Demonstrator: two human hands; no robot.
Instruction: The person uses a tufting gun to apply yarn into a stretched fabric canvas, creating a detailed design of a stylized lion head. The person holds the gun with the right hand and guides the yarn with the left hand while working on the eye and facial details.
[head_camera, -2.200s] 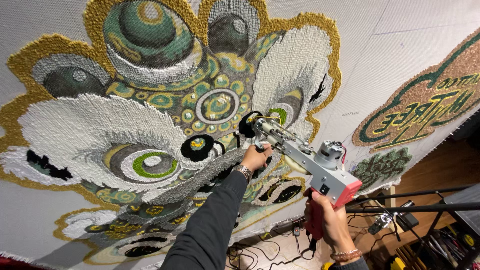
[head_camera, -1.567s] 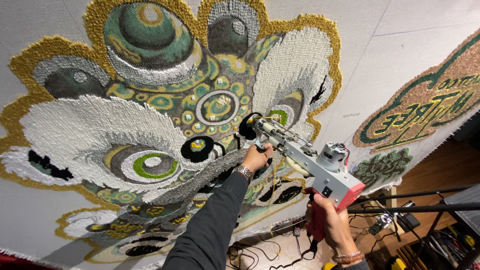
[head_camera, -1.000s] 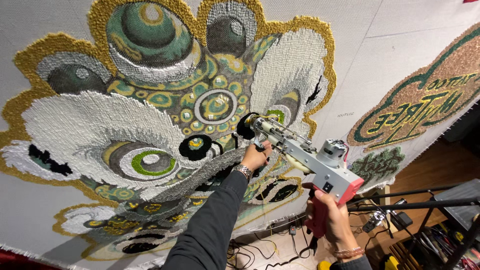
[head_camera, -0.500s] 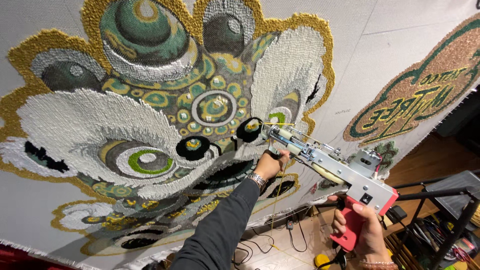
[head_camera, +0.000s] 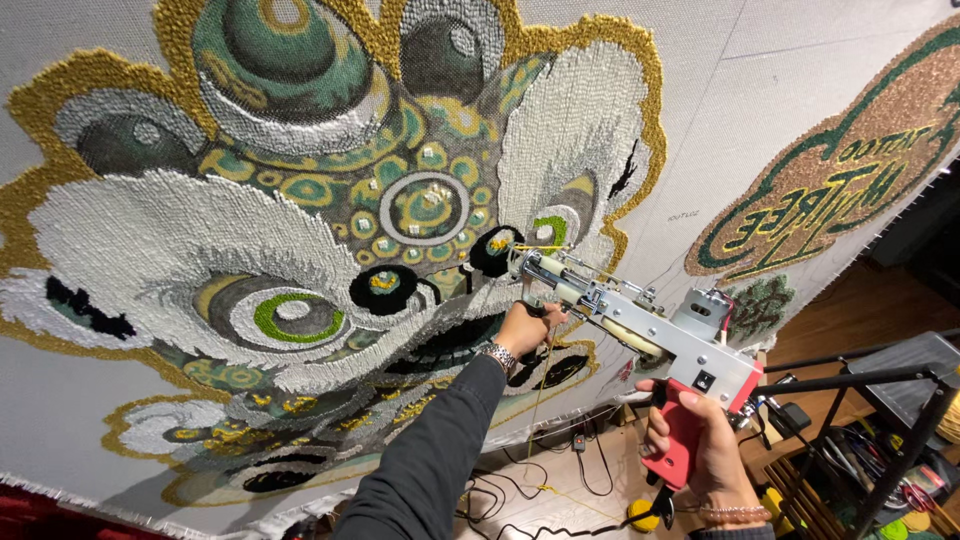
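Overhead, from the head camera, we see a tufting gun (head_camera: 640, 325) — metal frame, red handle — held up against a stretched cloth (head_camera: 700, 130) that carries a large tufted lion-head design (head_camera: 330, 230). Our right hand (head_camera: 700, 445) is wrapped shut around the red pistol grip low at the rear; our left hand (head_camera: 527, 326) is closed on the front handle just behind the needle, which meets the cloth by a black tufted patch (head_camera: 495, 250). We judge the gun rigid and fairly heavy, nose-weighted — best borne at these two grips, clear of the moving front. A thin yellow yarn (head_camera: 540, 400) hangs slack below it: soft, easily snagged. The backing looks taut yet yielding.
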